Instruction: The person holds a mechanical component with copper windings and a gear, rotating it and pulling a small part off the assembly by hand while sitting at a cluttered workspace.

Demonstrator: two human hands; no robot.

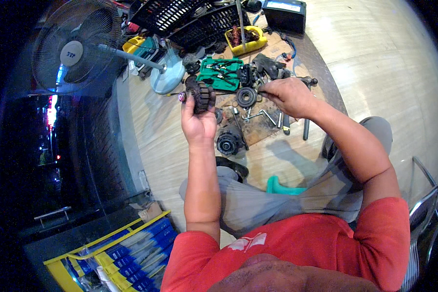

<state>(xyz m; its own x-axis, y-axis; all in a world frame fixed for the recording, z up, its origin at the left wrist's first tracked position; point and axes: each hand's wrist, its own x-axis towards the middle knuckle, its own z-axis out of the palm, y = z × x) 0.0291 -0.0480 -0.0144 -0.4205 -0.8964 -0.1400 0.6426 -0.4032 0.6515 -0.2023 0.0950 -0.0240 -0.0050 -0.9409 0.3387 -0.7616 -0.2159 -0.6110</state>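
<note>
My left hand (199, 119) is raised and closed around a dark, ribbed rotor (202, 96); its short shaft end with a pinkish ring sticks out to the left. My right hand (289, 96) hovers over the cardboard (258, 134), thumb and fingers pinched together. Whatever is between those fingertips is too small to make out. Just left of them lies a black ring-shaped part (246, 97). L-shaped hex keys (266, 117) and a dark-handled tool (286, 125) rest below. A round dark housing (228, 141) stands nearer to me, close to my left shoe.
An opened green tool case (207, 80) lies beyond my hands, with a yellow container (250, 47) of reddish-brown parts behind it. Black crates (190, 29), a black battery (284, 17) and a hammer (307, 82) sit around. A pedestal fan (168, 80) stands left; a metal chair (430, 194) right.
</note>
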